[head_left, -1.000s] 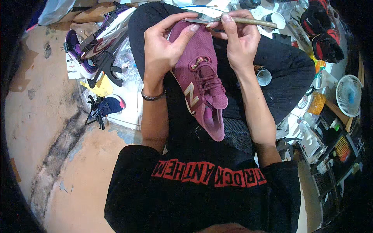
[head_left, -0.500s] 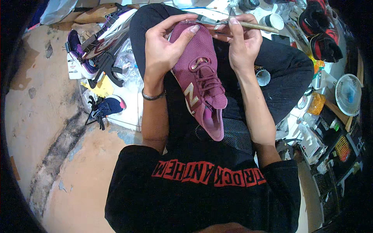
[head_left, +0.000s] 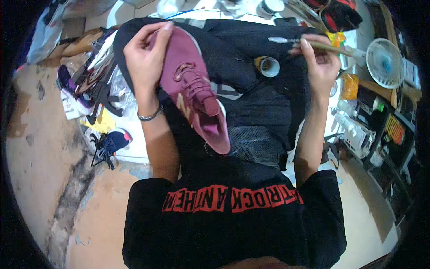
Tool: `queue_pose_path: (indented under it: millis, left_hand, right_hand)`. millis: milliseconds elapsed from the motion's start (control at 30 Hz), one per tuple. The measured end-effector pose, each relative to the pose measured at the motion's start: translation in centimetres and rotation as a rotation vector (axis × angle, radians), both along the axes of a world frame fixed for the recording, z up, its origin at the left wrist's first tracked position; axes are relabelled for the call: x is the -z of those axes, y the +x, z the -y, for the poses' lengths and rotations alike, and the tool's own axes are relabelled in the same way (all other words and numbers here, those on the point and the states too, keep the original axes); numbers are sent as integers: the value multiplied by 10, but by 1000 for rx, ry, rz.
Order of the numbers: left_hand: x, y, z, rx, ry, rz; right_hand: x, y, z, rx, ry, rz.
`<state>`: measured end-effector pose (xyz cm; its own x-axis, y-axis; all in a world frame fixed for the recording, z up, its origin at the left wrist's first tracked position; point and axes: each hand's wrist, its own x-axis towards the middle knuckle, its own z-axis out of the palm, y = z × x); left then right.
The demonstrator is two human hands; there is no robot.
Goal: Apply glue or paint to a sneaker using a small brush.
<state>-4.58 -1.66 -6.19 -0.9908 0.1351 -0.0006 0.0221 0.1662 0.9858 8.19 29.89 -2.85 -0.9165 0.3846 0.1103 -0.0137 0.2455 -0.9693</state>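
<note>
My left hand (head_left: 145, 60) grips the toe end of a maroon lace-up sneaker (head_left: 186, 51), thumb on top and fingers curled round its edge. The sneaker lies over my left leg with its heel toward my body, and its opening shows a pink lining. Off to the right, apart from the shoe, my right hand (head_left: 323, 67) is closed on a paintbrush (head_left: 329, 47) with a wooden handle. Its pale tip points left over my right leg. Between the hands, a small cup (head_left: 270, 67) with a light inside and brownish wall sits against the dark trousers.
On the left lie a purple shoe (head_left: 69, 80), a dark blue item with black straps (head_left: 115, 142) and a yellow piece (head_left: 101, 122). A white tub (head_left: 272, 6) and a blue thin brush (head_left: 186, 12) are at the far side. A white fan (head_left: 385, 62) stands right, above cluttered shelves (head_left: 394, 130).
My right hand has drawn away from the shoe's toe to the right, carrying the paintbrush. My left hand and the sneaker have shifted left in the picture, and the view has moved too.
</note>
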Motion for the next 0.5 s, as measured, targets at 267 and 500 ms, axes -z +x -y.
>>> queue_pose_path:
  millis: [267,500]
  left_hand:
    - [4,-1,-1,-45,321,-67]
    - [8,-5,5,-82,425,10]
  right_hand:
    - [31,41,1,-128,581,133]
    - [53,36,1,-206,806,74]
